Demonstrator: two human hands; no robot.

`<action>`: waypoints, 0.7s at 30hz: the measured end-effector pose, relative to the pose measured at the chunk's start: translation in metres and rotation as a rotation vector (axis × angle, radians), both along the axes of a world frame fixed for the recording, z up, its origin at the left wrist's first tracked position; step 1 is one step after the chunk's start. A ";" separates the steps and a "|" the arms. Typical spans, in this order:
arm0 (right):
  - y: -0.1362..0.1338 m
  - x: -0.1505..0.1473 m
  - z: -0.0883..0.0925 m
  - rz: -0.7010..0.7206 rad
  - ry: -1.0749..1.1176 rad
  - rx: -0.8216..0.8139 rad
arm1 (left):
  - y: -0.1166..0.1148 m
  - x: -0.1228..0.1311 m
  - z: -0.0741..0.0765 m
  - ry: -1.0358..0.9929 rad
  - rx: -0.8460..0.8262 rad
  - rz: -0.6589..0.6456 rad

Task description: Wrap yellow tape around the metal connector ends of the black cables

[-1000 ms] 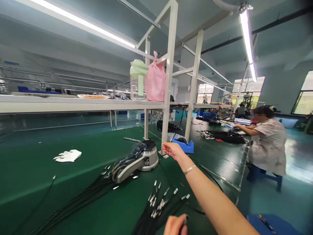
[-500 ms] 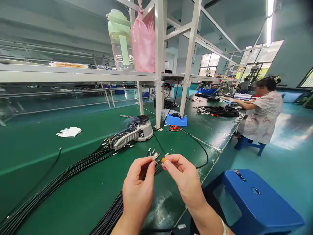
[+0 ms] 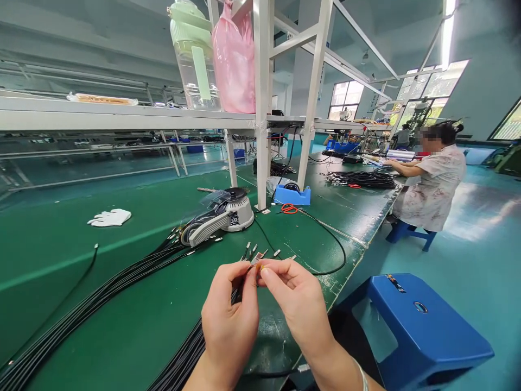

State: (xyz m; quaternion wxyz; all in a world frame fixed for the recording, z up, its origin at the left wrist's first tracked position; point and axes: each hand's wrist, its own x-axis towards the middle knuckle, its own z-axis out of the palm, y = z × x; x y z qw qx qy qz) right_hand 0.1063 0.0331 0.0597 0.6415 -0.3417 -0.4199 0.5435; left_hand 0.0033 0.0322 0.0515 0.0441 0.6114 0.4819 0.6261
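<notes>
Lower centre, left hand and right hand fingers pinch a tiny amber piece above the green worktop for steady control.

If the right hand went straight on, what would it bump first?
Probably the small metal cable end pinched by the left hand, right in front of the right hand; depth is hard to judge.
</notes>
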 end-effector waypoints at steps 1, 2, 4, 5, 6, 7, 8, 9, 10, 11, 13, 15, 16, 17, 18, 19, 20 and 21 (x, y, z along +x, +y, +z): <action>0.000 -0.001 0.000 -0.001 0.008 -0.004 | 0.000 0.000 -0.001 0.011 0.011 0.006; 0.000 -0.001 0.000 -0.003 0.013 -0.005 | 0.000 0.000 -0.001 0.028 0.021 0.012; 0.000 -0.002 0.000 -0.012 0.018 -0.001 | 0.000 -0.001 -0.002 0.068 0.038 0.015; 0.000 -0.003 0.001 -0.018 0.021 0.002 | 0.000 -0.002 -0.002 0.084 0.049 0.015; 0.000 -0.004 0.001 -0.026 0.022 0.004 | 0.001 -0.002 -0.002 0.099 0.062 0.012; 0.000 -0.005 0.001 -0.033 0.022 0.005 | 0.001 -0.003 -0.002 0.113 0.081 0.007; 0.000 -0.006 0.002 -0.040 0.022 0.005 | 0.001 -0.004 -0.002 0.125 0.106 0.002; 0.000 -0.007 0.002 -0.043 0.024 0.004 | 0.001 -0.004 -0.002 0.136 0.132 -0.003; 0.000 -0.008 0.003 -0.045 0.026 0.005 | 0.001 -0.005 -0.001 0.148 0.156 -0.006; 0.001 -0.009 0.004 -0.044 0.028 0.007 | 0.002 -0.006 -0.001 0.159 0.179 -0.007; 0.001 -0.011 0.005 -0.040 0.033 0.012 | 0.003 -0.008 -0.001 0.192 0.212 0.000; 0.000 -0.013 0.007 -0.041 0.031 0.010 | 0.004 -0.009 -0.001 0.229 0.246 0.014; 0.000 -0.014 0.007 -0.043 0.029 0.008 | 0.005 -0.010 -0.001 0.244 0.264 0.022; -0.001 -0.014 0.008 -0.044 0.028 0.005 | 0.005 -0.011 -0.001 0.254 0.281 0.030; -0.002 -0.015 0.008 -0.045 0.029 0.002 | 0.006 -0.011 -0.001 0.261 0.292 0.036; -0.002 -0.015 0.008 -0.046 0.030 0.000 | 0.006 -0.012 -0.001 0.264 0.297 0.041; -0.003 -0.015 0.008 -0.045 0.032 0.000 | 0.006 -0.012 -0.002 0.265 0.296 0.045; -0.003 -0.015 0.008 -0.046 0.033 0.002 | 0.007 -0.012 -0.002 0.266 0.290 0.047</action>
